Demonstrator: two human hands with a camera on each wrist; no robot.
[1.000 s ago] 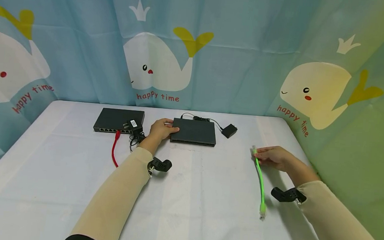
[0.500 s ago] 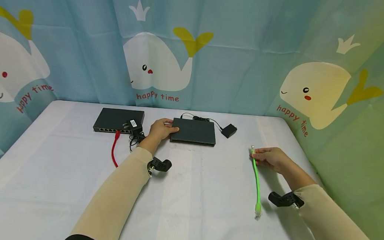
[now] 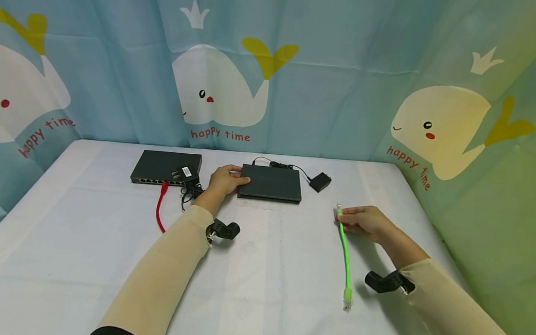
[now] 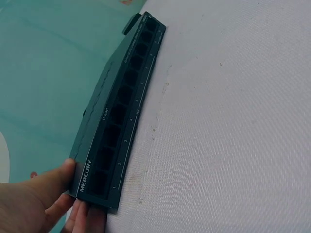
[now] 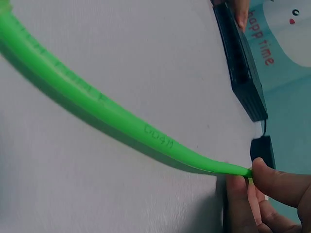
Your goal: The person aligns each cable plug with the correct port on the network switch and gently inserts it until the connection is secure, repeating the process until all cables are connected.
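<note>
My left hand [image 3: 224,181] grips the left end of a black network switch [image 3: 270,183], thumb on top and fingers at its side and under the corner. In the left wrist view a row of bare ports [image 4: 125,92] runs along the switch's front, marked MERCURY. Off to the right, my right hand [image 3: 366,220] pinches a short green Ethernet cable [image 3: 345,253] just below its far plug [image 3: 339,208]. The cable's other plug [image 3: 347,301] points toward me. In the right wrist view the thumb [image 5: 262,167] presses the cable against the fingers.
A second black switch [image 3: 167,164] stands at the back left with a red cable [image 3: 159,209] plugged into its front. A power adapter [image 3: 188,175] with coiled cord lies against it. Another adapter [image 3: 320,182] sits right of the held switch, its cord running behind it. A whale-print curtain [image 3: 328,104] borders the table.
My right hand has moved left with the green cable, nearer the held switch. The left hand and the switch have stayed in place.
</note>
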